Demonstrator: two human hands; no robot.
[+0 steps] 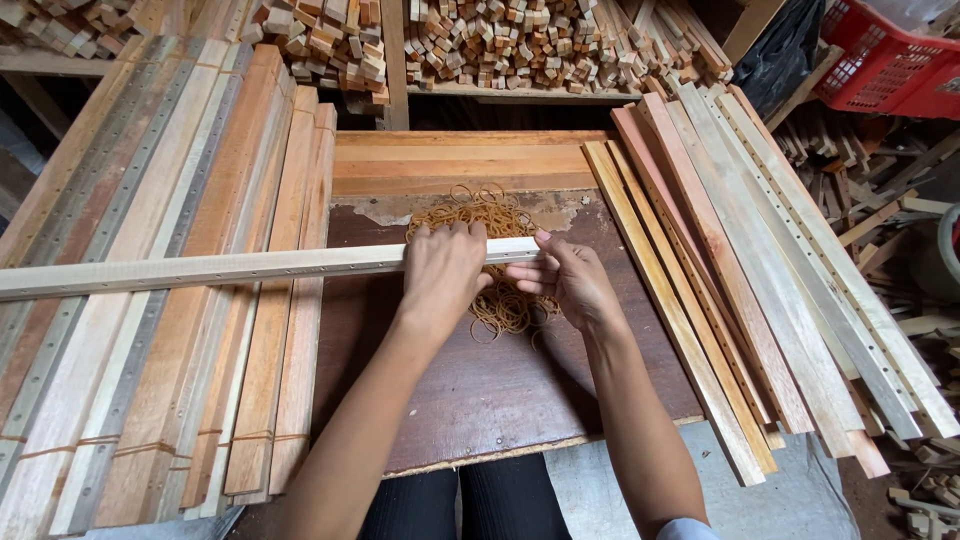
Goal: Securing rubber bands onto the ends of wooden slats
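My left hand (443, 268) is clamped over the long pale wooden slat with a row of small holes (230, 268), fingers curled over its far edge near its right end. My right hand (568, 280) sits just to the 3 o'clock side, fingers together and stretched flat, fingertips touching the slat's end; I cannot tell whether it grips anything. I count one slat in hand. It runs from the hands toward 9 o'clock, out past the picture's left edge, lying across the stack there.

Directly under and around both hands lies a loose heap of tan rubber bands (497, 300), too many and too tangled to count, spreading toward 12 o'clock and 6 o'clock of the slat. The heap rests on a dark brown worn board (480, 390). Its near edge at 6 o'clock is chipped, and the bare stretch between the heap and that edge is the widest open room; my two forearms cross it.

At 9 o'clock a stack of long reddish and pale wooden slats (150, 330) hems the board's left edge; at 3 o'clock a second fan of pale and pinkish slats (740, 290) hems the right edge. At 12 o'clock lie flat orange-brown planks (460, 165), and beyond them shelves of short cut wood blocks (500, 45). One red plastic crate (885, 60) sits at 1 o'clock, well apart.
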